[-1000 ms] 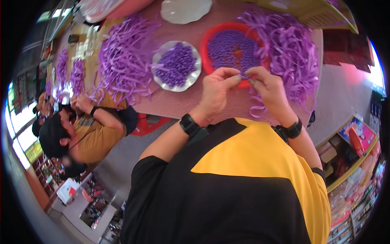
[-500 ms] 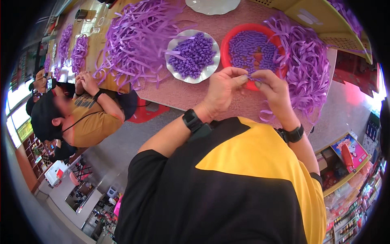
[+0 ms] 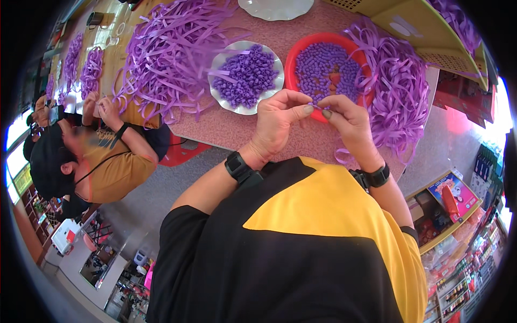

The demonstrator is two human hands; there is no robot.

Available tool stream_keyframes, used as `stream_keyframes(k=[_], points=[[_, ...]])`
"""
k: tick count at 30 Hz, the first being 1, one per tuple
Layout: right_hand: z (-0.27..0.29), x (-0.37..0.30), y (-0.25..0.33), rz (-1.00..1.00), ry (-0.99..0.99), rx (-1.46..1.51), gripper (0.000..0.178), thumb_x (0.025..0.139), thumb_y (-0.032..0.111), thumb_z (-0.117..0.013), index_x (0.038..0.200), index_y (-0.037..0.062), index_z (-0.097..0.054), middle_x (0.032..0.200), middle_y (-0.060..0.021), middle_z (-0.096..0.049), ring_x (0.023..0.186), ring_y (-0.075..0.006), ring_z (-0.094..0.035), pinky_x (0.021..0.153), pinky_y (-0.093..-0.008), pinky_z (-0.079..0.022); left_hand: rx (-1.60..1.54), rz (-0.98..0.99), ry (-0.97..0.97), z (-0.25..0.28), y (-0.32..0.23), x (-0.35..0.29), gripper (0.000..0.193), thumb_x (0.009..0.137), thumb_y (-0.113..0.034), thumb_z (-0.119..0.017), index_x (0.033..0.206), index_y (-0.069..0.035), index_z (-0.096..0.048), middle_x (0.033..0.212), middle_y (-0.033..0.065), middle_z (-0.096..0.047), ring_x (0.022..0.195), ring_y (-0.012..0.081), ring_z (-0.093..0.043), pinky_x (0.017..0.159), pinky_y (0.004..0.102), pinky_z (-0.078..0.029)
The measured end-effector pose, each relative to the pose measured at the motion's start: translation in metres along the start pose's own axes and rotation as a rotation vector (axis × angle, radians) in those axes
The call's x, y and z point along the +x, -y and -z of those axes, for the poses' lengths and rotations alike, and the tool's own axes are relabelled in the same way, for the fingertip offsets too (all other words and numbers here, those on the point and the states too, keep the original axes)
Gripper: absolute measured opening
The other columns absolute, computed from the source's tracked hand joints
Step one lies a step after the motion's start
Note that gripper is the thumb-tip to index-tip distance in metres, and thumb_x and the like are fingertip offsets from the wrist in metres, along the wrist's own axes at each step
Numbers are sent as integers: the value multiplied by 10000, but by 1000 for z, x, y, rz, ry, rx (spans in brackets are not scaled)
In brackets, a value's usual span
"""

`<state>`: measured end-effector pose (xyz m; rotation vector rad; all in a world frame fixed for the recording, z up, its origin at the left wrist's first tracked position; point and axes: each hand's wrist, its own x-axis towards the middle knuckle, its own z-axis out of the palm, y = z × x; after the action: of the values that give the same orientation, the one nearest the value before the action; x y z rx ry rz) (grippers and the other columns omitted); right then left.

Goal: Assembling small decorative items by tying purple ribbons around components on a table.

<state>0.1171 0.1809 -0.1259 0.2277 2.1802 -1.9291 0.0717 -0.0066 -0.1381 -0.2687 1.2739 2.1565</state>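
Both hands meet at the near rim of a round red tray (image 3: 291,67), fingertips pinched close together. Between them is a small purple piece (image 3: 318,106), mostly covered by the fingers; its exact kind I cannot make out. My left hand (image 3: 277,119) grips it from the left with thumb and forefinger. From the right, my right hand (image 3: 351,123) pinches it the same way. Many small oval purple pieces (image 3: 318,60) lie spread in the tray. Left of it, a white scalloped plate (image 3: 218,97) carries a heap of short purple bead-like pieces (image 3: 245,78).
Loose purple ribbons (image 3: 167,59) pile up at the far left, and more ribbons (image 3: 401,91) lie right of the tray. A yellow plastic crate (image 3: 431,32) stands far right. Another white plate (image 3: 276,8) sits at the back. A co-worker (image 3: 107,167) sits at left.
The whole scene has shifted slightly left in the view. My hands stay joined at the tray's near rim, their fingers slightly rearranged around the small purple piece.
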Motion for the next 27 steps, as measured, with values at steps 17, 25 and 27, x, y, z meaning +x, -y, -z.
stream_keyframes(k=[17,25,27], points=[[-4,7,8,135,-11,-128,202,887,-53,-607,1074,6,-653,861,-51,-673,775,-97,-615,694,-236,-484,4,61,87,7,0,1,176,906,-5,-671,1080,17,-659,923,67,-683,776,127,-620,673,262,-505],[4,0,14,150,19,-158,139,917,-1,-619,1041,6,-681,796,7,-614,717,-58,-532,649,-211,-420,402,80,-151,47,-2,-6,104,821,-40,-740,916,-10,-711,845,2,-687,729,83,-601,635,236,-474],[10,-2,4,136,-30,-175,113,921,13,-624,1022,3,-676,775,18,-598,701,-48,-512,630,-209,-408,612,-116,-256,89,7,-8,111,812,-43,-743,909,-5,-706,842,1,-679,714,89,-596,623,240,-468]])
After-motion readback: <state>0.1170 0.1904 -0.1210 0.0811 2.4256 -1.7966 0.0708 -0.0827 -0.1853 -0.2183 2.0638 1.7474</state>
